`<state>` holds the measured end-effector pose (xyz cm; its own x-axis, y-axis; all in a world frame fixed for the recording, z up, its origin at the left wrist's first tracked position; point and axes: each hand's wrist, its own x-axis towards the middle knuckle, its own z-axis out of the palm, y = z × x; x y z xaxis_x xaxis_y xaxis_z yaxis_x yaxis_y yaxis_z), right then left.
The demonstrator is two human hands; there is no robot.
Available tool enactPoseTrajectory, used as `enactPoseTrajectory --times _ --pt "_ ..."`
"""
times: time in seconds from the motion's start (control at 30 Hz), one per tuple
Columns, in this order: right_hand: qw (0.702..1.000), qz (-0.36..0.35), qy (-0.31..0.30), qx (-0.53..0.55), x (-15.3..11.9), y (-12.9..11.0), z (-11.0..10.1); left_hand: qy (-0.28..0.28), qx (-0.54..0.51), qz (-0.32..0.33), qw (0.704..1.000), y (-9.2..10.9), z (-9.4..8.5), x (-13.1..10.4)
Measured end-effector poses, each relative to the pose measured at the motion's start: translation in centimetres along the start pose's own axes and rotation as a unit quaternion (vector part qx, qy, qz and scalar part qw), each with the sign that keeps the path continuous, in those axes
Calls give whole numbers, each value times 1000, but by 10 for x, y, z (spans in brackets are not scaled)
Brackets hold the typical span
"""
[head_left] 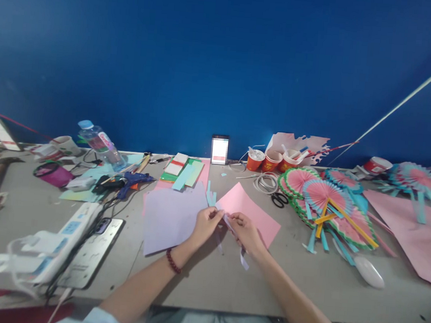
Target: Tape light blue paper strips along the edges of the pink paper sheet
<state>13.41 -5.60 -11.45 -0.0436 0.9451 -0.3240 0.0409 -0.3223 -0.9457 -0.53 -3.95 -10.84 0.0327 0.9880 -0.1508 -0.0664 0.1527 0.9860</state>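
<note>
My left hand [206, 224] and my right hand [246, 232] meet over the middle of the table, fingers pinched. Between them they hold a pale purple paper strip [228, 223], small and partly hidden by the fingers. A loose purple end [244, 261] hangs under my right hand. Left of the hands lies a purple paper sheet [171, 218], and a pink paper sheet [244, 203] rests behind and under my right hand. Narrow blue paper strips [210, 196] stick out just beyond my left fingertips.
Pleated paper fans [328, 200], black scissors [280, 200] and a white mouse [369, 271] are on the right. Red paper cups [272, 162] stand by the wall. Leftward are a phone [92, 254], a power strip [68, 234], a blue glue gun [132, 182] and a tilted bottle [103, 145].
</note>
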Motion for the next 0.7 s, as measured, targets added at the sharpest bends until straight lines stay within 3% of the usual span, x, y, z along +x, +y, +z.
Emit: enactPoseTrajectory --times 0.23,0.7 --pt "999 0 -1 47 5 2 -3 30 -46 -8 998 -3 -8 12" --pt "998 -56 15 36 7 5 -3 -3 -135 -77 988 8 -7 10"
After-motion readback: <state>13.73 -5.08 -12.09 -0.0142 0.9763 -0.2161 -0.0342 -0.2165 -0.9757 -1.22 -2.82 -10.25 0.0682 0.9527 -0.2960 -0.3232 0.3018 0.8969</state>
